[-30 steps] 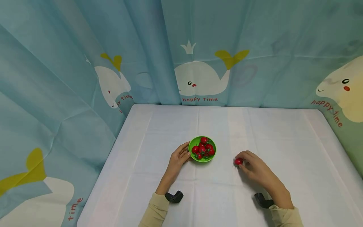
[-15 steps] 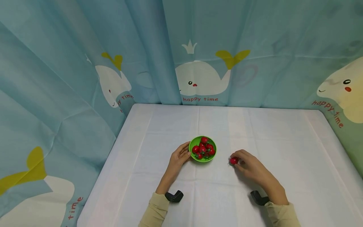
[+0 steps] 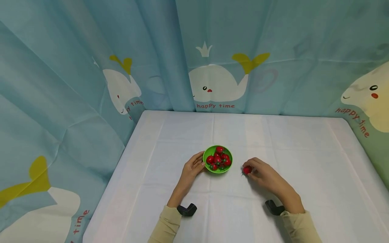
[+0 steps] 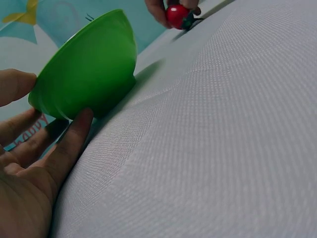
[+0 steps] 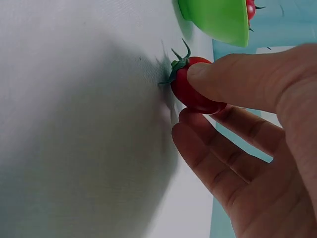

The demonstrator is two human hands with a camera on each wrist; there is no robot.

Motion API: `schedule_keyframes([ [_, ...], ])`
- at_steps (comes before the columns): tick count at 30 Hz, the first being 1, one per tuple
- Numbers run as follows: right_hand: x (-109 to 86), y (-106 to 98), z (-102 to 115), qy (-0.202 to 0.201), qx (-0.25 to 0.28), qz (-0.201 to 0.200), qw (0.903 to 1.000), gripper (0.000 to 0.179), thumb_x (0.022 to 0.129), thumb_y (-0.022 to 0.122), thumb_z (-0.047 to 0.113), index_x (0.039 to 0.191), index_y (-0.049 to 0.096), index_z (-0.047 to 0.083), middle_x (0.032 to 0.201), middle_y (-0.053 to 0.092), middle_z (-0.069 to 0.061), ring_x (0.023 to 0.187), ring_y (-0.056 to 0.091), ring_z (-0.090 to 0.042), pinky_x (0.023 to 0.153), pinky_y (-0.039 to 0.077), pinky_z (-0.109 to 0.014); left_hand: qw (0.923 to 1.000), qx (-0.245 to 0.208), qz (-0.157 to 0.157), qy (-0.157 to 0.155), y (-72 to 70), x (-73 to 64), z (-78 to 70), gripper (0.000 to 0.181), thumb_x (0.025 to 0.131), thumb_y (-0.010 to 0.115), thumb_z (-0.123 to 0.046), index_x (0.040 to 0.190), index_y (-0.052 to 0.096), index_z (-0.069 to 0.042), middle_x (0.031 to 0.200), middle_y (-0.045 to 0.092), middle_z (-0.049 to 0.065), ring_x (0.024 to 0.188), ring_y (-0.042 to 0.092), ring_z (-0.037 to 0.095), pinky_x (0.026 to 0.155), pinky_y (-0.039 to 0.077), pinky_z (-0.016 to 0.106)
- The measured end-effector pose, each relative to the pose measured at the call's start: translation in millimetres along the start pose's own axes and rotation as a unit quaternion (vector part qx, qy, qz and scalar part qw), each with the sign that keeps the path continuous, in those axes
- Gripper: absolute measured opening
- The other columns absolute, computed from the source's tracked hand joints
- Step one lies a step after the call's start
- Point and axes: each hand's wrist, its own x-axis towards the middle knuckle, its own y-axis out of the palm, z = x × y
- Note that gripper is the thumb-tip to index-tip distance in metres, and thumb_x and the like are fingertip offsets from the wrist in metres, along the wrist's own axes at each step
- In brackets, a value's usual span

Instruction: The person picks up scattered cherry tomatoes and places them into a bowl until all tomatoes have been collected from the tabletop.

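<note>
A cherry tomato with a green stalk is pinched between the thumb and fingers of my right hand, low over the white cloth. In the left wrist view the same tomato shows at the top. To its left stands a green bowl holding several red cherry tomatoes. My left hand rests against the bowl's left side. In the left wrist view its fairly straight fingers touch the bowl's outer wall, one digit at the rim and others lower down.
A white cloth covers the table, whose far edge meets a blue curtain printed with whales. Black wrist mounts sit at both sleeves.
My right hand has slid left with the cherry tomato, nearer the bowl. The left hand and the bowl have stayed in place.
</note>
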Motion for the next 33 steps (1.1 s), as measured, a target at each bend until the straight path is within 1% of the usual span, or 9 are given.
schedule_keyframes([
  [5,3.9,0.7,-0.6,-0.006,-0.005,0.0,1.0,0.031,0.084,0.079,-0.009,0.108,0.069,0.007,0.106,0.067,-0.002,0.09,0.064,-0.012,0.076,0.059,-0.027,1.0,0.0,0.002,0.001,-0.1,1.2,-0.2,0.053,0.107,0.061,-0.019,0.157,0.045,-0.013,0.159,0.049,0.014,0.144,0.052,0.031,0.098,0.059,0.023],
  [9,9.9,-2.3,1.9,-0.008,-0.017,-0.002,0.9998,0.032,0.084,0.08,-0.009,0.11,0.069,0.006,0.107,0.067,-0.002,0.092,0.064,-0.013,0.076,0.06,-0.029,1.0,0.004,0.006,0.005,-0.5,1.2,-0.2,0.054,0.107,0.061,-0.019,0.158,0.044,-0.012,0.159,0.048,0.016,0.143,0.053,0.031,0.098,0.059,0.023],
  [13,19.8,-8.3,7.7,-0.007,-0.022,-0.009,0.9997,0.032,0.084,0.08,-0.008,0.111,0.068,0.006,0.107,0.068,-0.002,0.093,0.065,-0.014,0.076,0.061,-0.033,0.9999,0.008,0.009,0.008,-0.8,0.7,0.3,0.055,0.107,0.06,-0.018,0.158,0.043,-0.011,0.159,0.048,0.017,0.141,0.055,0.029,0.098,0.059,0.023],
  [20,42.7,-11.2,16.7,-0.015,0.0,-0.03,0.9994,0.032,0.087,0.079,-0.007,0.113,0.066,0.008,0.111,0.067,-0.002,0.097,0.066,-0.014,0.078,0.062,-0.038,0.9999,0.008,0.008,0.007,-0.2,0.5,0.1,0.054,0.107,0.06,-0.02,0.158,0.044,-0.012,0.16,0.048,0.016,0.144,0.052,0.03,0.098,0.059,0.023],
  [24,58.5,-7.6,23.6,-0.027,0.01,-0.029,0.9992,0.032,0.089,0.079,-0.002,0.116,0.064,0.007,0.115,0.066,-0.003,0.1,0.066,-0.016,0.082,0.062,-0.039,1.0,0.002,0.005,0.003,1.1,1.3,0.1,0.053,0.107,0.06,-0.019,0.157,0.044,-0.011,0.159,0.048,0.016,0.144,0.052,0.03,0.099,0.058,0.022],
  [29,76.4,4.1,30.3,-0.046,0.028,-0.024,0.9982,0.032,0.092,0.079,0.004,0.119,0.064,0.008,0.118,0.066,-0.003,0.104,0.066,-0.016,0.087,0.062,-0.039,1.0,0.003,0.0,0.002,1.4,-0.5,-0.6,0.054,0.107,0.061,-0.018,0.158,0.044,-0.01,0.16,0.048,0.016,0.142,0.053,0.029,0.098,0.058,0.022],
  [33,86.3,13.7,33.9,-0.053,0.033,-0.016,0.9979,0.03,0.093,0.079,0.009,0.12,0.063,0.008,0.118,0.067,-0.003,0.109,0.067,-0.018,0.093,0.061,-0.04,1.0,0.005,-0.003,0.001,0.9,-1.2,-0.5,0.055,0.106,0.061,-0.02,0.158,0.044,-0.011,0.159,0.048,0.016,0.143,0.053,0.029,0.099,0.058,0.022],
])
